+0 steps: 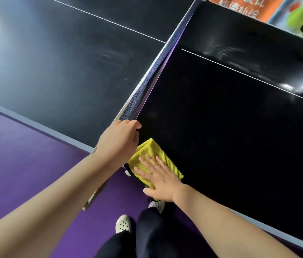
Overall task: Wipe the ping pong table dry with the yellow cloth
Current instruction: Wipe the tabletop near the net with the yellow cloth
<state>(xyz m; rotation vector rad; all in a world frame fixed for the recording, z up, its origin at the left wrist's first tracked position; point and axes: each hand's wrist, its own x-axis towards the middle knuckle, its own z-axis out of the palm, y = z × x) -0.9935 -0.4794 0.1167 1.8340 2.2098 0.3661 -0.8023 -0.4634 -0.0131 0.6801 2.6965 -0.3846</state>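
- Seems mid-task: wiping under way at the near edge of the ping pong table [221, 127], just beside the net [147, 79].
- Faint smears [223, 50] further across; probably more left to wipe, though hard to judge wetness on so dark a top.
- Yellow cloth [147, 148]: plush, folded into a thick pad, flat on the table.
- Right hand [158, 178] pressing flat on cloth, fingers spread.
- Left hand [119, 140] holding net's end, fingers curled over its top.

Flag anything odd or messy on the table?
Only faint streaky smears on the ping pong table: one patch left of the net, another past the white line on the right half. They look like wipe marks. Nothing looks spilled or damaged.
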